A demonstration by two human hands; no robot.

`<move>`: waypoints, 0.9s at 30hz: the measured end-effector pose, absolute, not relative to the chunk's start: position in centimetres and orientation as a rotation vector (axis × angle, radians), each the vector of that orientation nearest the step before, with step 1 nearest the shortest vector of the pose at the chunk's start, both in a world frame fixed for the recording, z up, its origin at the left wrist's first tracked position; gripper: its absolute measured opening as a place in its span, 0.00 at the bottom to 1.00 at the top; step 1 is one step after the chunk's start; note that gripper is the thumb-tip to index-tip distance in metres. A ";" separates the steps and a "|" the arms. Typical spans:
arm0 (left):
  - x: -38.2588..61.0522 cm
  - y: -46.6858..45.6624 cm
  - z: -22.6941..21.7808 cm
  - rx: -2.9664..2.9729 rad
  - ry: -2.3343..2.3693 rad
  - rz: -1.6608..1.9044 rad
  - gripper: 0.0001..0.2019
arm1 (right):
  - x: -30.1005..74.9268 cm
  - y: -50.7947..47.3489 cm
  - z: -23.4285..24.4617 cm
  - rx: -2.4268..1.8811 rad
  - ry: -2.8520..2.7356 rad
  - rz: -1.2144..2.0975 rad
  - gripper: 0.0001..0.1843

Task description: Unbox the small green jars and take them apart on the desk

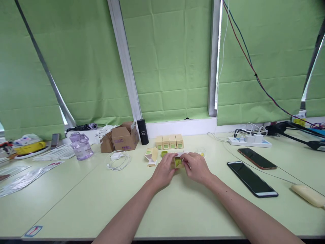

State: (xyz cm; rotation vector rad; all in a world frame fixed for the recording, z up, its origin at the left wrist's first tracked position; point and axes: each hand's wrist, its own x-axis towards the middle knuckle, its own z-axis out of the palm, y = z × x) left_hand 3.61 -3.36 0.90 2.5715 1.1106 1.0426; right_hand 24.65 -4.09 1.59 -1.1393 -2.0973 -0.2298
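Between my hands is a small cardboard box [179, 166], pale tan, with something green showing inside it. My left hand [164, 172] grips its left side, fingers curled. On the other side, the bent fingers of my right hand [197, 168] are pinched at the box's right edge; the fingertips are partly hidden. Just behind my left fingers lies a small green piece [164, 153]. To the left stands another small box [151, 156] with its flaps open. Several closed boxes [169, 142] stand in a row behind. A clear plastic piece [201, 151] with yellow in it lies beyond my right hand.
A white charger cable [118, 160], brown carton [125, 137], black cylinder [142, 132] and purple bottle [81, 146] stand left. On the right lie a white-framed phone [252, 178], a dark phone [257, 158], a power strip [250, 142] and a cream-coloured device [307, 195].
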 end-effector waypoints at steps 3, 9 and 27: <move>3.6 -3.2 0.8 2.517 1.090 1.066 0.29 | 24.8 -4.2 1.8 -1.095 -2.127 -0.160 0.13; 3.6 -3.2 0.6 2.405 1.084 1.109 0.32 | 24.9 -4.7 2.4 -1.006 -2.246 -0.114 0.20; 4.3 -3.6 0.6 2.584 1.098 1.036 0.34 | 24.4 -4.7 2.1 -1.221 -2.095 -0.266 0.08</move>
